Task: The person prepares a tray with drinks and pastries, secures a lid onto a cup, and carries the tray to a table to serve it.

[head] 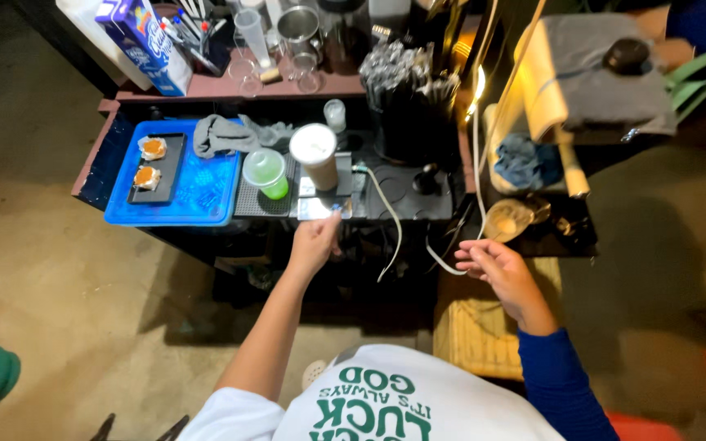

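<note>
The left hand point(314, 239) pinched a small card point(323, 207) at the counter point(408, 194) edge. The right hand point(496, 265) hung open, empty. Cups point(315, 155) stood just behind the card.

The person wears a white shirt with green block lettering printed across the chest, seen upside down at 6 o'clock in the view. The left arm is bare from a short white sleeve down to the left hand point(314, 242). The right arm is covered by a long, deep blue sleeve ending at the wrist, just short of the right hand point(503, 273). Both hands are bare, without gloves.
</note>
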